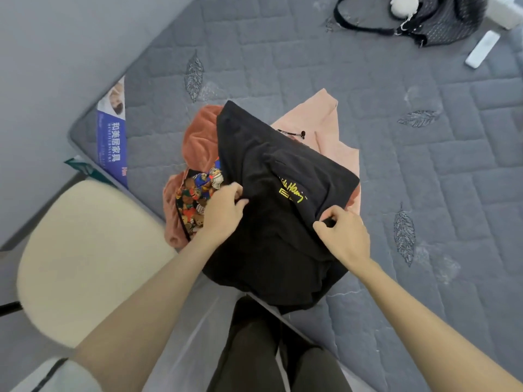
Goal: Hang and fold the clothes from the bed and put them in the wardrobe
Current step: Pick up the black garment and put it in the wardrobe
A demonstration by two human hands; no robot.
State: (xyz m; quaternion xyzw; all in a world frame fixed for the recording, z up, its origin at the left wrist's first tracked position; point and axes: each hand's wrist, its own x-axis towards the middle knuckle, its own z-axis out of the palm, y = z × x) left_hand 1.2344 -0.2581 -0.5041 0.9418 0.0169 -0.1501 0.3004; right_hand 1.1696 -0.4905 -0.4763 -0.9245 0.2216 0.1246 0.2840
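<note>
Left hand (225, 207) and right hand (345, 236) are pinching the black top (263, 154) at 9 and 3 o'clock; it's lying atop the clothes pile (198, 137) at the bed's (424, 179) 6 o'clock edge. Advise lifting evenly, keeping it taut.

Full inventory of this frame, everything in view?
black top: one, black with yellow print, atop the clothes pile
fleece garment: one, rust, under the black top, left
pink garment: one, pale pink, under it, far side
cartoon-print garment: one, multicolour, under it, left
mattress: one, grey quilted, under the clothes
label: one, blue, mattress corner
chair: one, cream, left of mattress
handbag: one, black, top right
remote: one, white, beside handbag
legs: two, dark trousers, bottom centre
left grip: one, bare hand, pinches black top
right grip: one, bare hand, pinches black top
</note>
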